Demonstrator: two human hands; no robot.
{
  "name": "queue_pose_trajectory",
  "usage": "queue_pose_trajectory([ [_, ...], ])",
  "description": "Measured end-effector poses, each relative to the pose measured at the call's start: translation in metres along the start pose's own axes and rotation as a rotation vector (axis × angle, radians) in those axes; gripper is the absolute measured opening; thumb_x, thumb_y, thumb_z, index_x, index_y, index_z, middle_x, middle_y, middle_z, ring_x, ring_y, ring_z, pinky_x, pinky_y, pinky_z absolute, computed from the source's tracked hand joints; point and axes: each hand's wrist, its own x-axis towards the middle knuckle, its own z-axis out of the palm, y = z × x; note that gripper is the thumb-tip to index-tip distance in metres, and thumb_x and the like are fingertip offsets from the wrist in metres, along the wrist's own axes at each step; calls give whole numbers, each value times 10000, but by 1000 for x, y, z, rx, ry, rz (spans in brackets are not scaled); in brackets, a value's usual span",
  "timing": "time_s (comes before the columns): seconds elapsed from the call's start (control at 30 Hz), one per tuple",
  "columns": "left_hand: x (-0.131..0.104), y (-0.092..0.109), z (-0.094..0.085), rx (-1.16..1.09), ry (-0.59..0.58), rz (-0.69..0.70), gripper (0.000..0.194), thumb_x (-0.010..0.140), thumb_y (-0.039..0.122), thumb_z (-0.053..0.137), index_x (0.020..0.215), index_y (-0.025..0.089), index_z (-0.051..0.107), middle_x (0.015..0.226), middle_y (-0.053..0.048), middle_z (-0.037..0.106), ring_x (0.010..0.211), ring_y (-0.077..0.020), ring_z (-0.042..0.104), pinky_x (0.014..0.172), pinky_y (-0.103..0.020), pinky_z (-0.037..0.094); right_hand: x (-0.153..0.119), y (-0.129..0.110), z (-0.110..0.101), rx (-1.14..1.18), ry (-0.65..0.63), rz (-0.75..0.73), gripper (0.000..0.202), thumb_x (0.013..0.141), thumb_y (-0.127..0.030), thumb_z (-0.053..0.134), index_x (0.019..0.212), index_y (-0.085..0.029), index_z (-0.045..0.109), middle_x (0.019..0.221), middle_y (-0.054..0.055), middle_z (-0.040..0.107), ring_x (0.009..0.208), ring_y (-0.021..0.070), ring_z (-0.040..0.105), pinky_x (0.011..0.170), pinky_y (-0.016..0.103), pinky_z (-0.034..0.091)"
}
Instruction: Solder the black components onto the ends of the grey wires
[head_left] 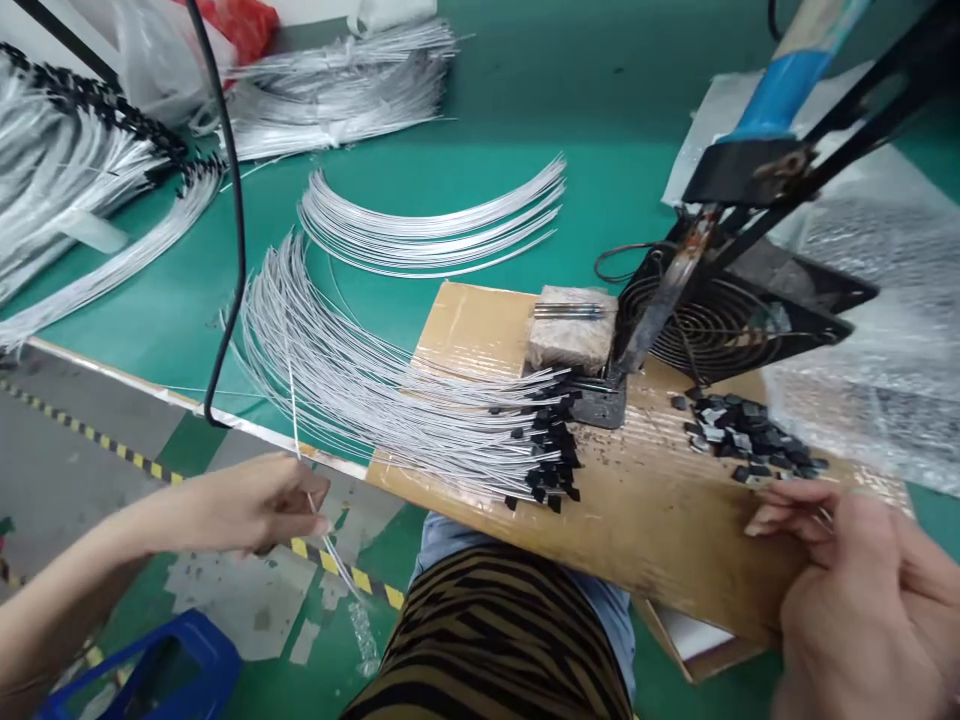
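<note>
My left hand is closed on a thin white wire in front of the table's edge; the wire's lower ends hang below the fist. My right hand is at the right, over the cardboard's edge, fingers bent together near a pile of small black pieces; what it holds, if anything, is hidden. Between the hands a fan of white wires lies on the cardboard, black pieces at their right ends. A hot tool's metal tip points down beside a wrapped block.
More white wires lie on the green table. Bundles stand at the back left. A black cable hangs at the left. A round grille and bubble wrap are at the right, an open box below.
</note>
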Motion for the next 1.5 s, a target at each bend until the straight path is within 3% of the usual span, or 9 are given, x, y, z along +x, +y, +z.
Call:
queue_pose_trajectory([
  [0.07,3,-3,-16,-277,-108,13,525,1025,603,418,656,231,445,423,94,339,306,-57,349,335,-161,314,1,0,2,-12,15,-28,242,899,-322,629,714,-207,737,703,24,696,556,174,592,603,351,450],
  [0.2,32,-7,-44,-809,-254,47,444,991,540,550,701,204,547,519,59,536,351,-69,501,340,-158,360,2,-5,2,-35,-1,-26,243,896,-353,660,729,-199,744,659,11,681,543,164,583,605,338,440],
  [0.43,79,37,-27,-1220,19,108,282,1005,384,645,832,161,632,642,66,648,341,-46,568,399,-145,425,0,-6,0,-67,-52,36,310,923,-445,678,782,-184,766,659,16,682,593,174,603,686,355,462],
  [0.7,89,63,-24,-1404,220,147,215,992,369,686,925,172,633,542,80,625,280,-56,508,328,-146,370,1,-6,0,-52,-75,56,303,929,-423,720,760,-177,772,681,10,699,586,133,595,636,300,456],
  [0.83,89,60,-30,-1381,333,212,316,1005,506,617,903,207,605,460,118,501,226,-33,363,308,-150,326,0,-5,1,-50,-90,47,309,923,-444,725,773,-178,772,696,9,707,585,135,597,622,297,465],
  [1.03,87,56,-10,-945,359,242,35,862,215,807,878,192,827,660,-4,763,388,-66,558,404,-168,436,2,-1,0,-81,-98,40,306,917,-448,729,775,-181,778,683,9,722,565,139,614,589,286,486],
  [1.13,83,54,-6,-762,358,256,205,847,218,807,1036,274,862,727,4,802,388,-28,427,406,-149,374,2,0,1,-84,-88,14,300,918,-442,732,777,-183,784,677,5,732,543,129,612,570,272,489],
  [1.3,76,50,-22,-593,232,224,591,922,303,740,1496,291,596,471,118,514,396,-85,420,446,-180,419,1,-1,0,-89,-97,39,311,922,-453,728,780,-182,780,692,8,734,552,139,620,590,290,495],
  [1.5,58,68,-25,-517,217,555,253,910,178,739,1119,310,685,609,67,601,432,-103,489,410,-232,384,-1,-8,-1,-61,-77,27,278,951,-368,704,777,-163,773,693,25,717,568,159,616,601,316,489],
])
